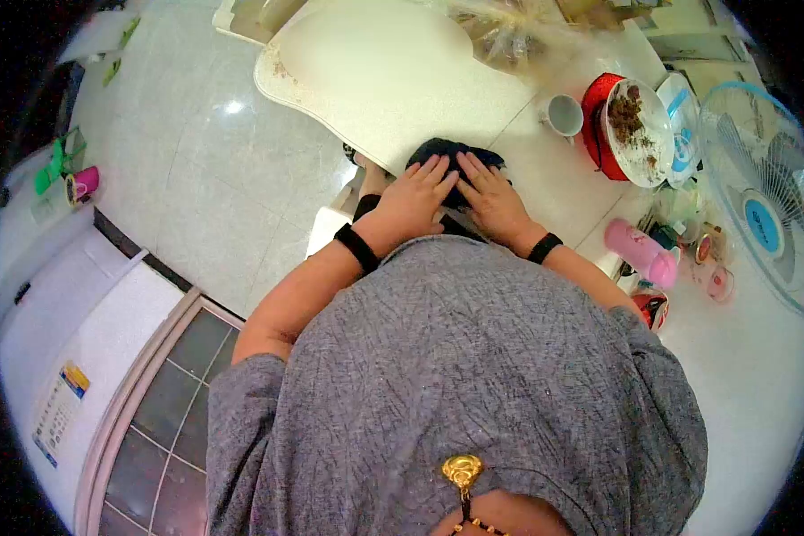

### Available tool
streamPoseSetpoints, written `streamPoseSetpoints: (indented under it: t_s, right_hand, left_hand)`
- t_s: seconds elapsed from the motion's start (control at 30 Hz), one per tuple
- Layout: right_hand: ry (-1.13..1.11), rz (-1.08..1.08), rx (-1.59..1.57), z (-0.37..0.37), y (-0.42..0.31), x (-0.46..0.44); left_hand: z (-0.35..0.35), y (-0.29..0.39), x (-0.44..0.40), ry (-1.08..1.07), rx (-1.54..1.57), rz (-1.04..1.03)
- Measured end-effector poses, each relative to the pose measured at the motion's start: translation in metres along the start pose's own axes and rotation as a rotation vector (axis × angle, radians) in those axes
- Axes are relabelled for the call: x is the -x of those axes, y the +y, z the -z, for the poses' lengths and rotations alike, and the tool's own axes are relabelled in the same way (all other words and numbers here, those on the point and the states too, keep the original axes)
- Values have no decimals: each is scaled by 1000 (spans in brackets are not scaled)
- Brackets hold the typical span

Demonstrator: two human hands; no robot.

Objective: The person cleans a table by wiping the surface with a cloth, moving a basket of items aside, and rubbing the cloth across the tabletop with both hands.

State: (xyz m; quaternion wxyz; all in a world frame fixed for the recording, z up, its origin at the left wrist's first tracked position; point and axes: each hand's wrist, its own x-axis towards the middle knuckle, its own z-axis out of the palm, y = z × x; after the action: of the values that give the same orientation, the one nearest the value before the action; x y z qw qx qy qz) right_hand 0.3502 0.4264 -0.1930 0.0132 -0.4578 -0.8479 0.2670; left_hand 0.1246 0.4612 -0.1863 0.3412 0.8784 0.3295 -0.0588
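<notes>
A dark, folded cloth-like item [451, 150] lies at the near edge of the pale table, partly covered by my hands. My left hand [413, 198] rests flat on its left side, fingers stretched out toward the middle. From the right, my right hand [493, 201] presses on it with fingers extended and slightly apart. The fingertips of both hands come close together over the dark material. I cannot tell exactly what kind of item it is.
On the pale table [366, 62] are a white mug [563, 116], a white plate with dark brown pieces [657, 147], and a clear plastic bag [509, 36]. To the right stand a pink bottle [641, 254], several jars, and a fan [764, 196].
</notes>
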Motion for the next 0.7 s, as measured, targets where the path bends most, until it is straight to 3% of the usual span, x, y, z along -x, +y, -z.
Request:
streamPoseSetpoints:
  t_s: [0.13,0.27,0.7]
  right_hand:
    - [13,5,-2,-1,-4,-3]
    - [-57,38,35,13,-4,-34]
    - [171,68,106,35,-15,-216]
  left_hand:
    - [-5,-4,5,-35,15,2]
    - [-3,-15,11,93,33,88]
    - [109,-128,-8,90,-220,404]
